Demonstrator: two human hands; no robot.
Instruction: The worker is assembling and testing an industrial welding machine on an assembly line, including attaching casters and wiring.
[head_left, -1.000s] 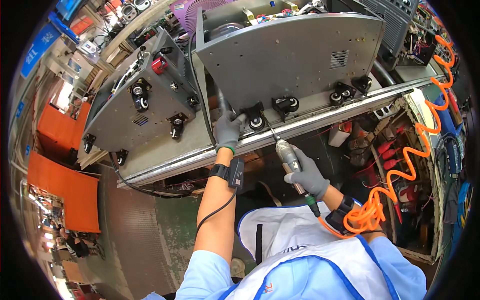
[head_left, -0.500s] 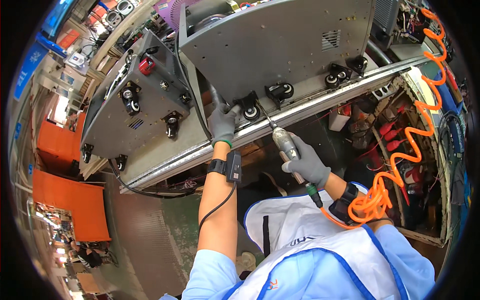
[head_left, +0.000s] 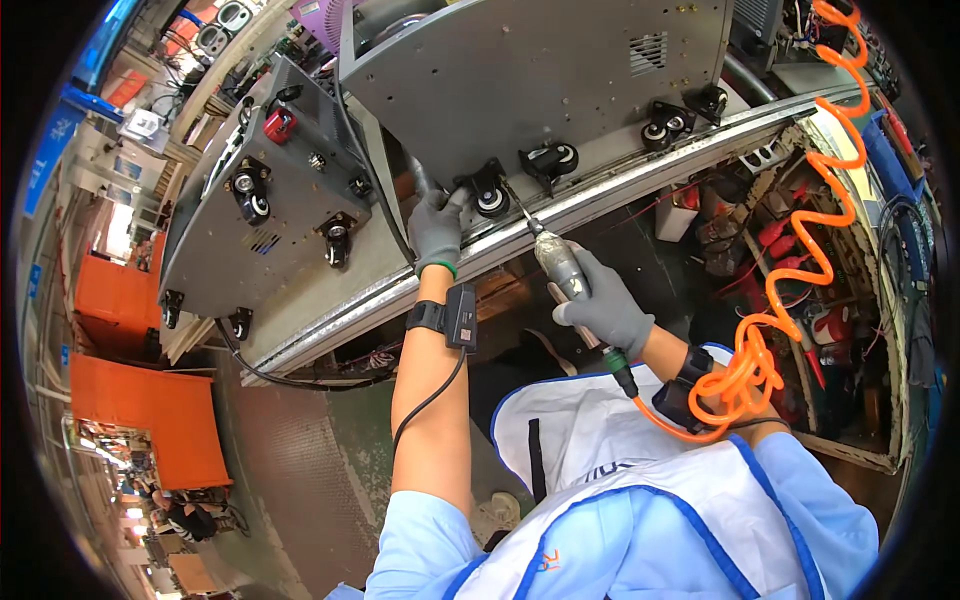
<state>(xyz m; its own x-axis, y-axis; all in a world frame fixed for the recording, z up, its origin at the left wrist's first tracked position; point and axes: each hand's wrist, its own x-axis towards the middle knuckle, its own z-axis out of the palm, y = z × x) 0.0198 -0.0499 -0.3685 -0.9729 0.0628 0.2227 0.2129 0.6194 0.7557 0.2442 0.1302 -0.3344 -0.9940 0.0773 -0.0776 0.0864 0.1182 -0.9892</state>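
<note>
My right hand (head_left: 612, 305), in a grey glove, is wrapped round an air screwdriver (head_left: 560, 262) with a worn silver body. Its long bit reaches up to the mounting plate of a black swivel caster (head_left: 490, 198) on the large grey metal cabinet (head_left: 540, 90), which lies tipped on its side. Left of that caster is my left hand (head_left: 436, 235), also gloved, with curled fingers and the thumb toward the wheel. A grey metallic piece shows just beyond its fingers; what it grips is partly hidden. An orange coiled hose (head_left: 745, 385) runs from the screwdriver's end.
A second grey cabinet (head_left: 270, 200) with casters lies to the left. More casters (head_left: 548, 163) line the large cabinet's lower edge. A black cable (head_left: 375, 180) hangs between the cabinets. A metal rail (head_left: 600, 190) edges the bench; below right is an open compartment with red-handled tools (head_left: 790, 250).
The view has shifted slightly, so cabinets and hands sit a little further left and up. Both hands keep their places at the caster, with the screwdriver bit still at its plate.
</note>
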